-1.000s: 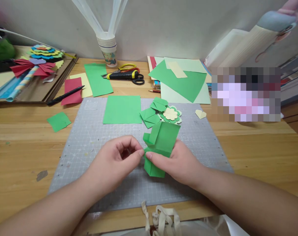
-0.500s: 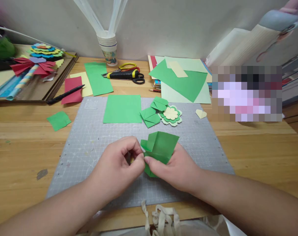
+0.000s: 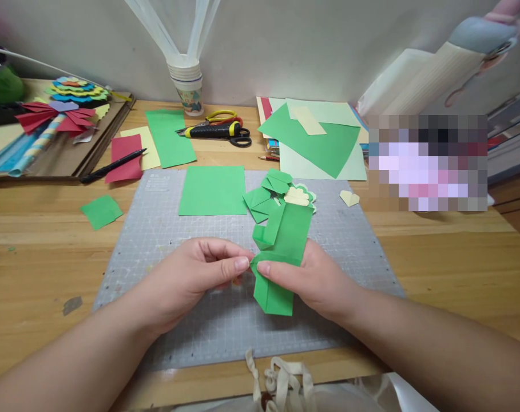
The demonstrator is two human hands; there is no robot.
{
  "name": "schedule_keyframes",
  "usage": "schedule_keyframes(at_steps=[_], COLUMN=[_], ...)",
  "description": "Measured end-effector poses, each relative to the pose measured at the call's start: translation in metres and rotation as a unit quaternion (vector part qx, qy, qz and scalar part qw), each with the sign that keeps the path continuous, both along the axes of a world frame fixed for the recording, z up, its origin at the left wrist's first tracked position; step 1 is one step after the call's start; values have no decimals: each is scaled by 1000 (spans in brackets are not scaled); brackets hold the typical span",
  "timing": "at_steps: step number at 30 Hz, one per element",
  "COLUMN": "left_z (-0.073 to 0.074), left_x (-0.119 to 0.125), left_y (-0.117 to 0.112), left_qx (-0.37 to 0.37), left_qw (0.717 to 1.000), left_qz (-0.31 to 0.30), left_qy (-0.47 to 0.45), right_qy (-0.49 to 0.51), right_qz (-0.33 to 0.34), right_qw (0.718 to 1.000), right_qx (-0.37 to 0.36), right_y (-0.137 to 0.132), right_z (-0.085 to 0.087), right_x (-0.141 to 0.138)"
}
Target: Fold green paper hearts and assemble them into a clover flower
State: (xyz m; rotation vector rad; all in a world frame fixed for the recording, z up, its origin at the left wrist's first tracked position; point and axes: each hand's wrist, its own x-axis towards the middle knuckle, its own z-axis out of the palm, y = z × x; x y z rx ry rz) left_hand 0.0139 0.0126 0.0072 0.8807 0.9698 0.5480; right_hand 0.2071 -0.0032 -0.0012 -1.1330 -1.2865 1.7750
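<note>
A partly folded sheet of green paper (image 3: 289, 234) is held above the grey cutting mat (image 3: 157, 320). My right hand (image 3: 315, 280) is closed on it, thumb on top and the other fingers hidden behind. At the paper's left edge my left hand (image 3: 212, 263) pinches a folded corner between thumb and fingertips. Just beyond lie folded green paper pieces (image 3: 260, 203) and a layered paper flower (image 3: 297, 196), partly covered by the held sheet. A flat green square (image 3: 212, 190) rests on the mat to their left.
Behind the mat are scissors (image 3: 241, 138), a black-and-yellow cutter (image 3: 212, 130) and paper cups (image 3: 189, 91) holding clear straws. A black pen (image 3: 114, 166) lies on red paper at left. Stacked sheets (image 3: 324, 149) sit at back right, near a small cream heart (image 3: 349, 198).
The green paper has turned more upright and opened out toward me, now overlapping the flower. My left hand's fingers have straightened from a curl into a flatter pinch at its edge.
</note>
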Motion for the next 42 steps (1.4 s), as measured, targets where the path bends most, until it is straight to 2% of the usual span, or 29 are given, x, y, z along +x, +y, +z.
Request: schedule_keyframes(at_steps=[10, 21, 33, 42], left_z=[-2, -3, -4, -1], left_x=[2, 0, -1, -1], left_y=[-1, 0, -1, -2], left_qx=[-29, -25, -16, -8], left_qw=[999, 999, 1000, 1000], left_qz=[-2, -7, -12, -7], left_qy=[-27, -45, -4, -14], right_qy=[-24, 45, 80, 16], right_qz=[13, -1, 29, 10], right_qw=[999, 999, 996, 1000], right_qx=[41, -15, -4, -14], right_y=[-5, -3, -5, -3], right_z=[-2, -4, -5, 0], right_x=[-2, 0, -2, -1])
